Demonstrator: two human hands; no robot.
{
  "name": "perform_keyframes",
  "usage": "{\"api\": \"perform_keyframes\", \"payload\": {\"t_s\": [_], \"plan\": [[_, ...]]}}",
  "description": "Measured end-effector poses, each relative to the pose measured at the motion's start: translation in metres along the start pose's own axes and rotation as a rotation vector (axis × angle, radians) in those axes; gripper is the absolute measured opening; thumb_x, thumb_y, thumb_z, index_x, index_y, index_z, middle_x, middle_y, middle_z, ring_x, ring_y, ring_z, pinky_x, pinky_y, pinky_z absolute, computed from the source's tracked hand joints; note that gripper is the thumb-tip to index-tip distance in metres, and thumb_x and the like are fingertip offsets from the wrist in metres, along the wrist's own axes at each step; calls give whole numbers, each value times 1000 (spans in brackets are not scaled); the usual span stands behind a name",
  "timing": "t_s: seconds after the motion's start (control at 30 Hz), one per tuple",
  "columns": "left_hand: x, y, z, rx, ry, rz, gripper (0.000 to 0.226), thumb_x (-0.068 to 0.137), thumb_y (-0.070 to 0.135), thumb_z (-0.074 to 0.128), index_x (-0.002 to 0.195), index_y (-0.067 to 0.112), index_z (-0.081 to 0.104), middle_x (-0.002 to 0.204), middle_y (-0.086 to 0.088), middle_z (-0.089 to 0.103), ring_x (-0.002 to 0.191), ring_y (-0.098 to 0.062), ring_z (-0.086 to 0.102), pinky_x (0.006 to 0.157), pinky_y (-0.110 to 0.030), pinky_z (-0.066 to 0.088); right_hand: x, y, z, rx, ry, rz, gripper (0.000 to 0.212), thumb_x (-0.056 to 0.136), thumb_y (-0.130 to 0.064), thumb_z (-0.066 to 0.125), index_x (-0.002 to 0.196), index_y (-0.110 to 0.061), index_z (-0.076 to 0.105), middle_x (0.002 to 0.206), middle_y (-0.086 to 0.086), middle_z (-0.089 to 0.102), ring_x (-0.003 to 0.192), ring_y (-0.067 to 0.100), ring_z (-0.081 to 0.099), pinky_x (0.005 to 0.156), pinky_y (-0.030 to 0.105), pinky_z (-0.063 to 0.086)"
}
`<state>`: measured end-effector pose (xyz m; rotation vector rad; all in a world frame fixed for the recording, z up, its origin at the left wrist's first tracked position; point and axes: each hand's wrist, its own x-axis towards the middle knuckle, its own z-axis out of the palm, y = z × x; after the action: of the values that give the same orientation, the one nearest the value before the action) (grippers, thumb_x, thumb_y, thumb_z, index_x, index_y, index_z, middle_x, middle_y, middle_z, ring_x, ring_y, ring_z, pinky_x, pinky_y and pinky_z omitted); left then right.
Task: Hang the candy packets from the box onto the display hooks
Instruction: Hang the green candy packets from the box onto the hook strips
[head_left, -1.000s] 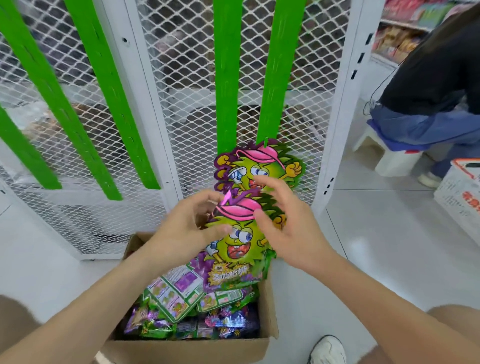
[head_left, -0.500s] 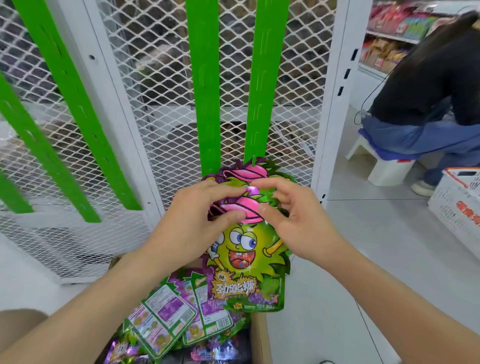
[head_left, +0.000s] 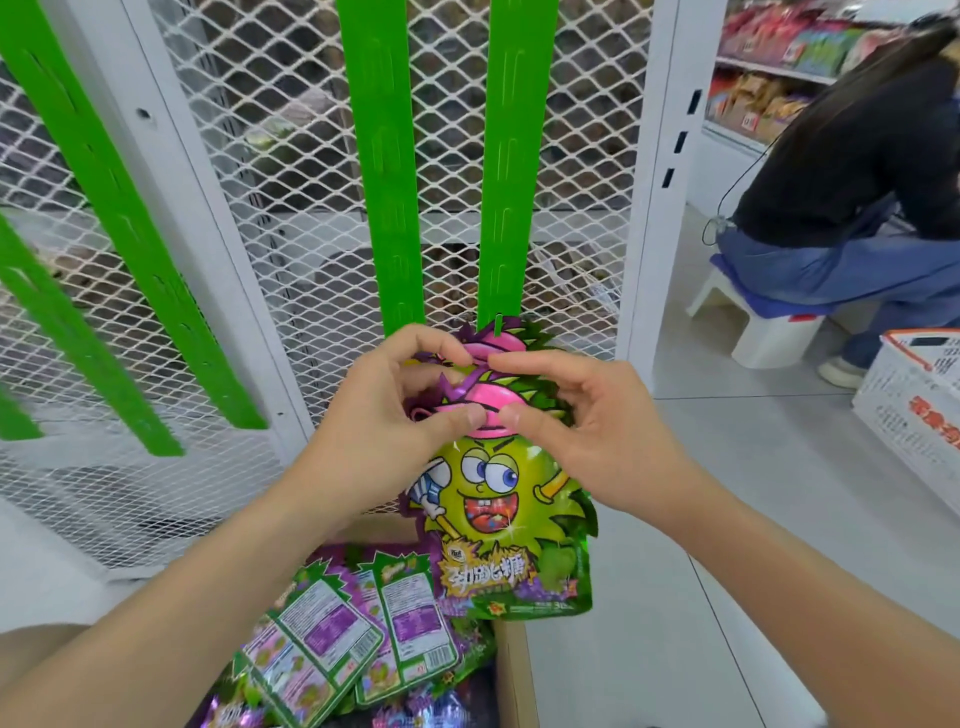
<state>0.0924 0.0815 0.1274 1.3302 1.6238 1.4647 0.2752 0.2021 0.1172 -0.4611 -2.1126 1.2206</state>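
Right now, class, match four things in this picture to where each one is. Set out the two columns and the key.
1 front packet
2 box
3 stool
4 green strip

a under a seated person
b on the mesh panel
c pinched by the left hand and right hand
d full of spare packets

Pairs: 1-c, 2-d, 3-a, 4-b

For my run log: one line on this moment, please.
phase: hanging | left hand: pinches candy packet top | right hand: pinches same top | box: more packets
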Motion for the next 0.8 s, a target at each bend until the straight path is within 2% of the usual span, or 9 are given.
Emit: {"api": "perform_keyframes", "payload": {"t_s": [0.07,0.17,0.23,0.37,0.43,0.53,0.63,0.73,0.8], "plan": [[0,-1,-1,-50,9,-23,31,88,4,83,110,17,65,94,-13,80,94,-54,69,93,-71,54,0,2,-3,-223,79,-75,40,90,-21,84,128,-28,75,121,-12,73,114,4,68,101,32,55],[0,2,-2,-38,-8,-55,29,89,2,80,112,16,70,95,-11,82,94,-41,77,95,-60,60,2,6,-2,-473,162,-299,33,90,-24,85,122,-26,79,124,-3,63,98,2,64,94,21,51],[5,4,-4,-13,-28,-69,30,90,1,80,114,16,70,93,-9,82,93,-30,80,94,-51,62,4,9,2,-518,161,-403,26,92,-17,83,117,-21,81,124,3,64,87,4,63,86,22,52],[15,12,-8,15,-80,-107,40,86,-1,83,118,19,69,89,-11,81,89,-28,80,86,-42,62,9,6,1,-505,179,-442,16,90,-14,84,106,-16,84,108,4,70,97,11,67,88,24,53],[21,17,-8,40,-90,-100,44,86,2,84,122,23,69,93,-8,82,93,-28,79,91,-42,62,13,5,-4,-492,195,-420,12,89,-14,85,100,-14,85,104,3,69,95,10,67,86,20,52],[36,24,-7,161,67,11,39,90,6,81,122,26,71,109,7,80,105,-14,75,101,-40,59,21,7,-12,-498,253,-373,9,88,-12,86,96,-16,85,98,-1,70,91,6,66,84,19,51],[57,28,-2,330,251,146,42,91,12,73,129,27,66,119,16,73,112,-2,67,99,-37,58,28,9,-19,-518,318,-374,9,88,-10,86,96,-15,85,96,-2,72,89,6,67,81,20,53],[71,28,12,306,324,198,40,95,11,69,132,21,59,114,12,71,106,-3,67,96,-34,57,35,9,-20,-556,342,-413,8,90,-12,84,97,-14,85,96,0,73,88,5,66,83,14,50],[76,30,18,313,322,211,30,98,12,68,126,22,61,108,11,71,101,-3,68,94,-29,56,40,9,-20,-575,366,-446,8,91,-12,83,98,-13,85,98,2,73,89,7,66,82,16,51]]}}
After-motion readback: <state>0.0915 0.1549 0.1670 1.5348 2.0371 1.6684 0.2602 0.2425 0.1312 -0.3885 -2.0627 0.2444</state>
